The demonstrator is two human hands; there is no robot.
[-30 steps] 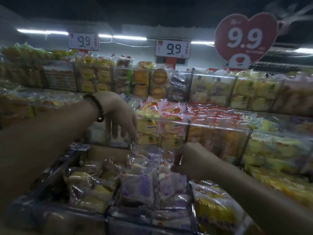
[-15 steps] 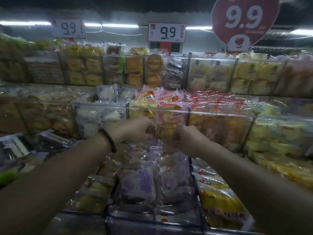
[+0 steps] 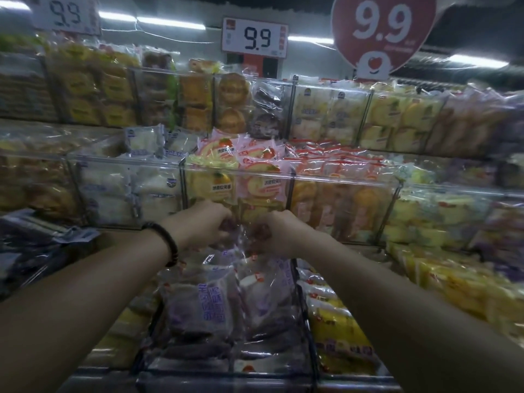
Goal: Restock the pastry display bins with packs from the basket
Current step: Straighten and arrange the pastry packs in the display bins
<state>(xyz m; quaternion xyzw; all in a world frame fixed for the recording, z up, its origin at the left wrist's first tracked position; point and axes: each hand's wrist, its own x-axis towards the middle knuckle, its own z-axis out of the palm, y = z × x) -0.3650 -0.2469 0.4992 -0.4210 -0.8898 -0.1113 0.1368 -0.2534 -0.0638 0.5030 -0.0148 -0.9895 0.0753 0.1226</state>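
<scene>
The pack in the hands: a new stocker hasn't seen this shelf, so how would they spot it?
Find the white 9.9 sign at top centre; straight below it sits a clear bin of orange-pictured packs. In front of that bin the left hand and right hand pinch one clear pack. Unlike the purple-lettered packs lying below, it alone is held up.

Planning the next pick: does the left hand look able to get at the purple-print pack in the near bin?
Likely yes, once freed: the left hand and right hand both grip a clear pack, but the purple-print pack lies uncovered just below.
</scene>
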